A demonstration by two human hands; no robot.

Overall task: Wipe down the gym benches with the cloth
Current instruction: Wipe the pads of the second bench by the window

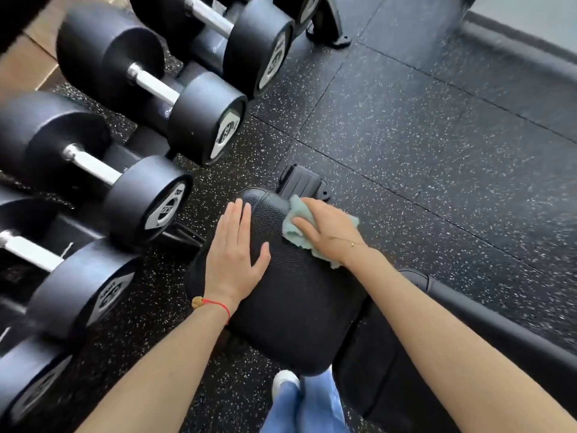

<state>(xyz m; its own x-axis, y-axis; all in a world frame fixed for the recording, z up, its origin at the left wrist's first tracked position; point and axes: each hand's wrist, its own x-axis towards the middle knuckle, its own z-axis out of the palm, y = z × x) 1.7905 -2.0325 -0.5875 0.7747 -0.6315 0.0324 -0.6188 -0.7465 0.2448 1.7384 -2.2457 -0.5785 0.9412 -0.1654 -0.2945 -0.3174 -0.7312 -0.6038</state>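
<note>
Hands at work on a black padded bench seat (290,307) in a gym, seen from my head camera: my left hand (235,254) lies flat on the pad, fingers straight and close together, thumb spread. My right hand (327,231) presses a pale green cloth (292,234) onto the seat's far right edge, fingers spread over it. Black dumbbells (175,98) sit racked to the left above speckled rubber floor (406,126). A red string bracelet (218,306) circles my left wrist.
</note>
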